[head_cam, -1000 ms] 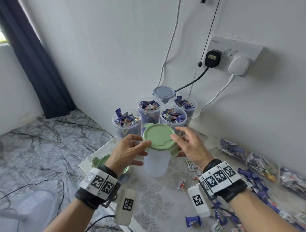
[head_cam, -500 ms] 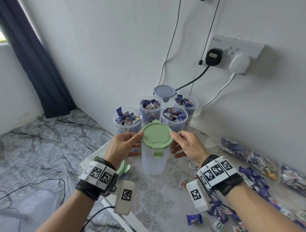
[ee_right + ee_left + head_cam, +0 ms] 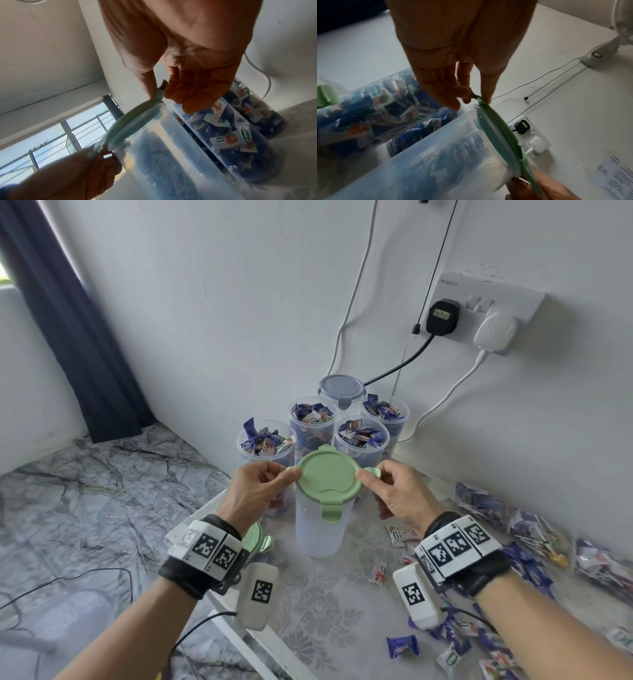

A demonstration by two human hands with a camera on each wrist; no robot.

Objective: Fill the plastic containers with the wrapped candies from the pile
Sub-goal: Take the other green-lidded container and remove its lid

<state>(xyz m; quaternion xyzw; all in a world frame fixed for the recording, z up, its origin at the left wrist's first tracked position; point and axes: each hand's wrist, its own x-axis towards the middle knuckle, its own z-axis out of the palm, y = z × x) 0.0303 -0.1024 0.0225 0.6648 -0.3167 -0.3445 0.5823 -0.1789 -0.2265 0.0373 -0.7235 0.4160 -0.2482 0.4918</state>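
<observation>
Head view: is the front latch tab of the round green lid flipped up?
No: the round green lid sits on the clear plastic container with its front latch tab folded down over the rim.

A pale green lid (image 3: pixel 327 474) tops a frosted clear container (image 3: pixel 320 529); blue-wrapped candies (image 3: pixel 400 646) dot a grey floral tablecloth (image 3: pixel 329 611), beside a dark navy curtain (image 3: pixel 68 330) and black-veined grey marble floor (image 3: pixel 85 501).

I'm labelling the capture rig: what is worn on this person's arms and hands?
The left hand and right hand are bare, forearms unsleeved. Each wrist has a black strap with a white band of square black-and-white markers, and a white box-shaped camera bearing one marker. A thin black cable leaves the left camera.
</observation>
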